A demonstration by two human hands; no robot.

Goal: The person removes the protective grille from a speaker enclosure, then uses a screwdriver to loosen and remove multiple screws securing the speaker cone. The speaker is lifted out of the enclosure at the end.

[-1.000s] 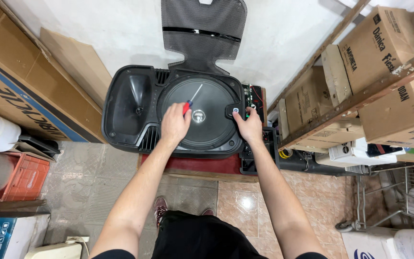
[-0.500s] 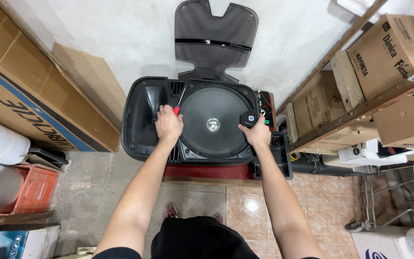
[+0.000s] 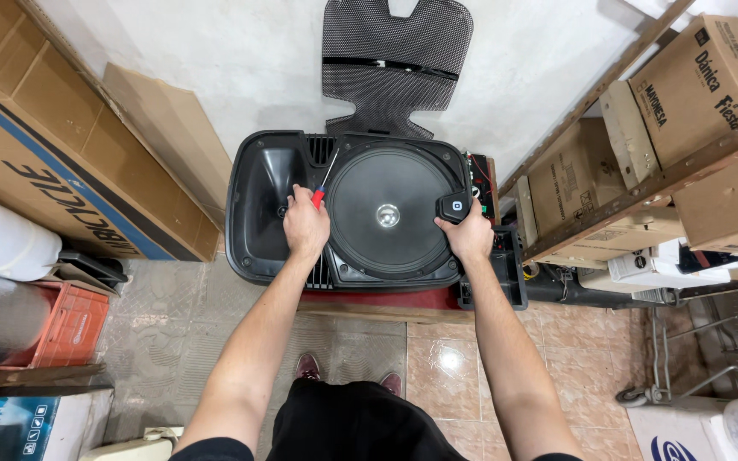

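Head view showed both hands moved apart from the cone's middle to its rim; left hand [image 3: 306, 227] had closed around a red-handled screwdriver [image 3: 321, 190] at the woofer's [image 3: 386, 213] left edge; right hand [image 3: 468, 236] gripped a small black part [image 3: 453, 207] at the right edge; speaker cabinet [image 3: 258, 213] lay face-up.
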